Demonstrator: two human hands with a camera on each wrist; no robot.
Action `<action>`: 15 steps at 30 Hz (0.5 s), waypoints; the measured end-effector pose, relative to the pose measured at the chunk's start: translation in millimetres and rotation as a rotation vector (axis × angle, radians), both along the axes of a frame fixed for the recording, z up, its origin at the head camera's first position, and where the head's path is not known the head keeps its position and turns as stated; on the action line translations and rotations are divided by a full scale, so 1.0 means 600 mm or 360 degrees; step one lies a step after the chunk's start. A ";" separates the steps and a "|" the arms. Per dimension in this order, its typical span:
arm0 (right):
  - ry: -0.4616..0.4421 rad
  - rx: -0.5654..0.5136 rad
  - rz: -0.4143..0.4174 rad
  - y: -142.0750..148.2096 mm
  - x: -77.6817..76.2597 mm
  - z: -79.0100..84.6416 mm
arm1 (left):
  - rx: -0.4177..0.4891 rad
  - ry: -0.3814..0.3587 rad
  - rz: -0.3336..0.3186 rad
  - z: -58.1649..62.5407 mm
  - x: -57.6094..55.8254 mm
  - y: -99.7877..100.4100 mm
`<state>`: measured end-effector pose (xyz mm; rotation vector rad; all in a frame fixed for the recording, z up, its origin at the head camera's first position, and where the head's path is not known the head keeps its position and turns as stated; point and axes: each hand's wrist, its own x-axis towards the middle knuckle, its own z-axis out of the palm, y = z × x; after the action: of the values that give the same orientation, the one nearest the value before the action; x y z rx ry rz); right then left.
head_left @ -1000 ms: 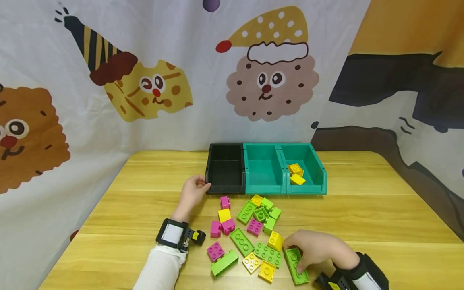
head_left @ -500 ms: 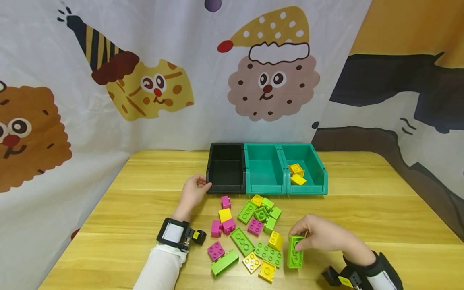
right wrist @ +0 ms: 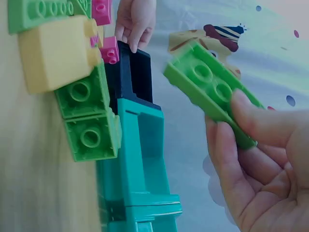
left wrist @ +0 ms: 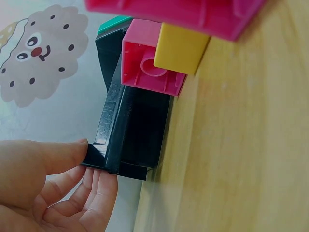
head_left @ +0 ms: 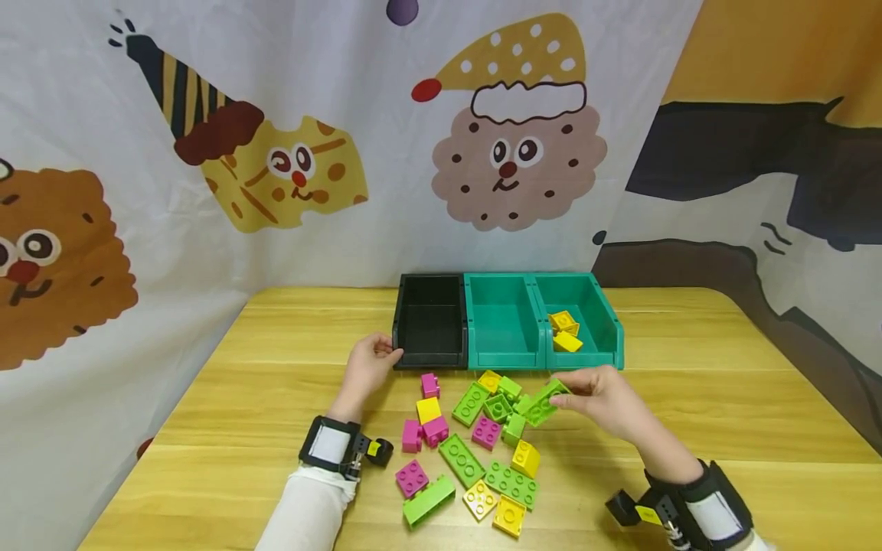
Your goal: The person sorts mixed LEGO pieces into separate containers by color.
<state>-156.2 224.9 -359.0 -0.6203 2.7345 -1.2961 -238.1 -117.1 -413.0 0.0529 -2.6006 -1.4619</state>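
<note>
My left hand (head_left: 367,369) pinches the front left corner of the black bin (head_left: 432,360); the left wrist view shows the thumb above and fingers below its edge. My right hand (head_left: 609,399) holds a long green building brick (head_left: 540,405) by one end, in the air over the right side of the brick pile. In the right wrist view, the hollow underside of this green brick (right wrist: 193,72) faces the camera, with the thumb on it. Loose green, pink and yellow bricks lie between the hands, among them a green eight-stud brick (head_left: 511,484) and a pink brick (head_left: 486,432).
Two teal bins stand beside the black one: the middle teal bin (head_left: 505,360) and the right teal bin (head_left: 586,360), which contains yellow bricks (head_left: 567,341). All sit at the back of the wooden table (head_left: 276,329), before a printed curtain (head_left: 393,168).
My right hand has lifted the long green brick off the table's right front and carried it forward, up toward the bins, turning it. The left hand stays on the black bin.
</note>
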 end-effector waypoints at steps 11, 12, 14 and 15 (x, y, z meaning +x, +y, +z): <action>0.0164 0.0125 -0.0310 -0.029 -0.059 0.022 | -0.0003 -0.0004 -0.0003 -0.003 -0.001 0.001; 0.0192 0.0135 -0.0322 -0.033 -0.067 0.020 | -0.0004 -0.0006 -0.0001 -0.004 -0.001 0.000; 0.0250 0.0138 -0.0342 -0.042 -0.084 0.013 | -0.0008 -0.0005 0.0003 -0.004 -0.002 0.000; 0.0285 0.0138 -0.0353 -0.046 -0.092 0.009 | -0.0010 -0.0002 0.0005 -0.004 -0.002 0.000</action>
<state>-211.5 197.1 -353.7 -0.4569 3.0625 -1.2070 -239.3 -116.9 -415.4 0.0571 -2.6050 -1.4528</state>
